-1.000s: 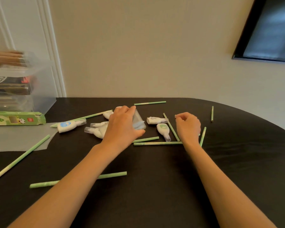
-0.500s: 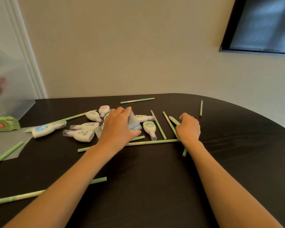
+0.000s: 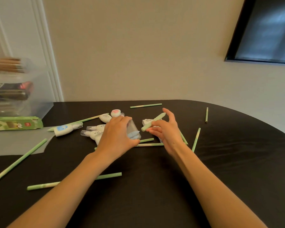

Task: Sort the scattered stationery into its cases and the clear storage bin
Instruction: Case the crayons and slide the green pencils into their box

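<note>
Two hands are working beside the green pencil box (image 3: 15, 123), whose writing is too blurred to read: left hand (image 3: 117, 137) gripping a clear case (image 3: 133, 131), right hand (image 3: 165, 130) pinching a green pencil (image 3: 153, 123).

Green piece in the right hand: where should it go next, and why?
Probably into the small clear case that the left hand grips. The right hand pinches the short green piece just beside the case, which already seems to hold a similar blue piece. Which end of the case is open cannot be told.
</note>
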`<state>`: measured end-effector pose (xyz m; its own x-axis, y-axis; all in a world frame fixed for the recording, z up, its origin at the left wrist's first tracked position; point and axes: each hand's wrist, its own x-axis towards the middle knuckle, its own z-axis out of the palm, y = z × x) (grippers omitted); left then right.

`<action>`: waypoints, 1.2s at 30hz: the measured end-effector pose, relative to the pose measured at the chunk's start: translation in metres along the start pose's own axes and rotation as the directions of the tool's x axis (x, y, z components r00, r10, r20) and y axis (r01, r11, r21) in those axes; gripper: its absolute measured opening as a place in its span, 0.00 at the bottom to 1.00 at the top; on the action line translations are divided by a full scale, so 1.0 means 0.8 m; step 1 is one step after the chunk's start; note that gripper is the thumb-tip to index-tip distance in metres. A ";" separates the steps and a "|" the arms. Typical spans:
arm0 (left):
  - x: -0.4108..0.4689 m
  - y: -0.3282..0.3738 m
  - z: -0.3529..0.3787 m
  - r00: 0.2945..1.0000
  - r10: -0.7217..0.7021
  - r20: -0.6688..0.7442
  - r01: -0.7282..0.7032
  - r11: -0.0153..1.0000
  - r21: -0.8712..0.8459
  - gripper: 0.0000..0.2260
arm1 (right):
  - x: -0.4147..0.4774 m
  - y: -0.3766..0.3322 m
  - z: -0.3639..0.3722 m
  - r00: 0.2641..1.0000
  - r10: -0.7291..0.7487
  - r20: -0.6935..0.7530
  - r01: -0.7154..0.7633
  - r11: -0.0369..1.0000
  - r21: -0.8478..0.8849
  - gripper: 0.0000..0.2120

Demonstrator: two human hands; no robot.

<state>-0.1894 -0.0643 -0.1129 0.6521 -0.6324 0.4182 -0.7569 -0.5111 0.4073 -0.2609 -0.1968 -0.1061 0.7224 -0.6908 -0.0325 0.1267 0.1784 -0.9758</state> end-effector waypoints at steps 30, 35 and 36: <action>-0.045 -0.123 -0.083 0.984 -0.123 -0.126 0.137 0.984 0.111 0.28 | -0.042 0.045 0.166 0.943 -0.008 0.331 0.031 0.998 -0.063 0.13; -0.045 -0.123 -0.080 0.984 -0.125 -0.125 0.140 0.983 0.122 0.27 | -0.046 0.050 0.165 0.929 -0.073 0.363 0.140 0.977 -0.163 0.12; -0.045 -0.123 -0.079 0.984 -0.128 -0.124 0.143 0.982 0.121 0.28 | -0.046 0.050 0.164 0.926 -0.108 0.362 0.180 0.968 -0.172 0.11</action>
<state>-0.1358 0.0457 -0.1166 0.7437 -0.4849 0.4601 -0.6558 -0.6629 0.3613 -0.1934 -0.0720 -0.1157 0.9012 -0.4053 0.1536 0.1358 -0.0726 -0.9881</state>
